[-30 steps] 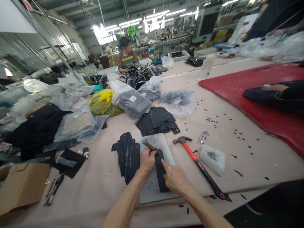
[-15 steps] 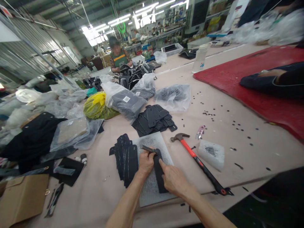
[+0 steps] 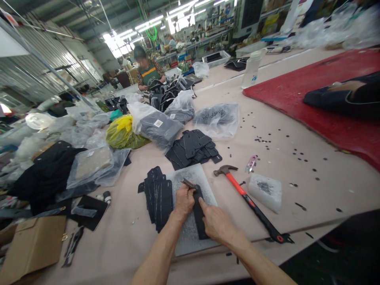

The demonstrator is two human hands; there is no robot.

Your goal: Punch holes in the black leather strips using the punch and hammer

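A black cut strip (image 3: 199, 218) lies lengthwise on a grey scuffed cutting pad (image 3: 198, 177) in front of me. My left hand (image 3: 184, 201) is closed round a thin metal punch tool (image 3: 188, 183), set on the strip's far end. My right hand (image 3: 219, 225) presses on the strip's right side with the forefinger stretched along it. A stack of like black pieces (image 3: 158, 195) sits just left of the pad. A hammer with a red and black handle (image 3: 249, 202) lies to the right, untouched.
Another heap of black pieces (image 3: 192, 148) lies beyond the pad, with plastic bags (image 3: 218, 117) and a yellow bag (image 3: 123, 128) behind. A white block (image 3: 265, 191) sits right of the hammer. A red mat (image 3: 314, 103) covers the right. A cardboard box (image 3: 29, 247) sits lower left. A person works far back.
My hands and the strip stay as they were; only the camera view shifted slightly.
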